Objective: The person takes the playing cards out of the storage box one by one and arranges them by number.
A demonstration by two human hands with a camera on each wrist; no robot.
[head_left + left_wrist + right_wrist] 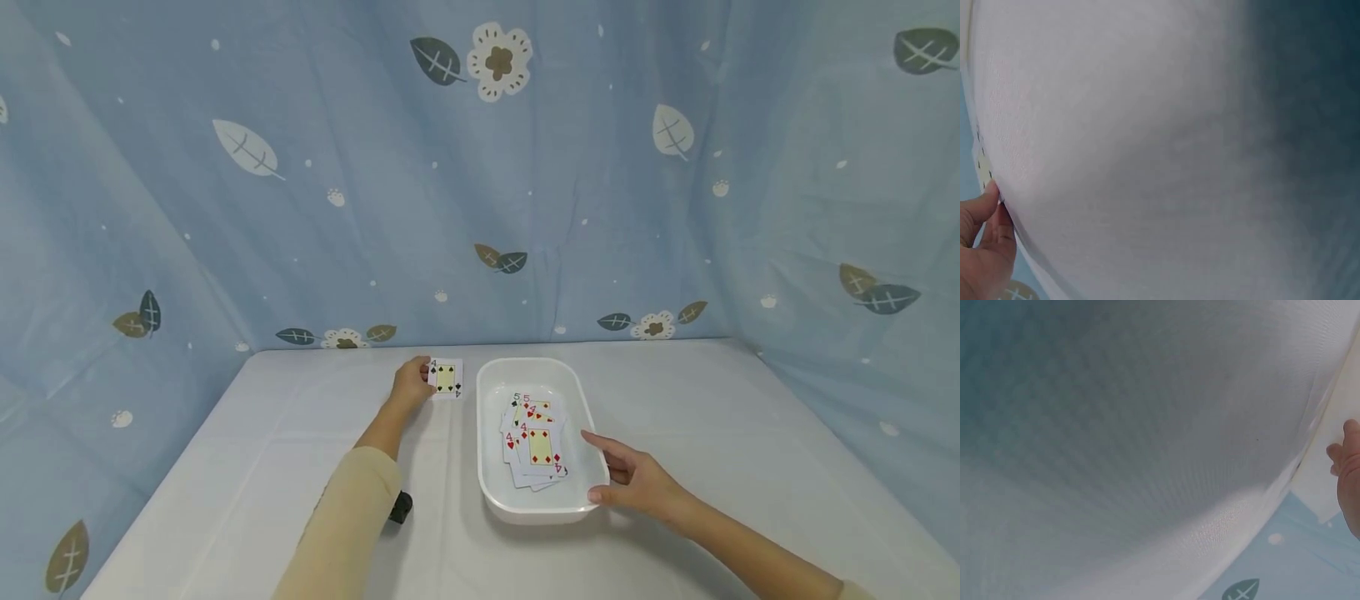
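Observation:
At the far left, my left hand point(412, 382) pinches the left edge of a playing card point(446, 379), the four of spades, face up by the tub. In the left wrist view, thumb and fingers of the left hand point(988, 234) meet at the card point(984, 169). My right hand point(637, 479) holds a white plastic tub point(491, 492) by its near right corner, thumb and forefinger spread along the rim. Several playing cards point(540, 450) lie overlapping inside, fours and fives among them. The right wrist view catches part of the right hand point(1349, 469) beside the tub.
A white cloth point(300, 467) covers the table. Behind it hangs a blue curtain point(375, 167) printed with leaves and flowers. A small black object point(401, 507) shows beside the left forearm.

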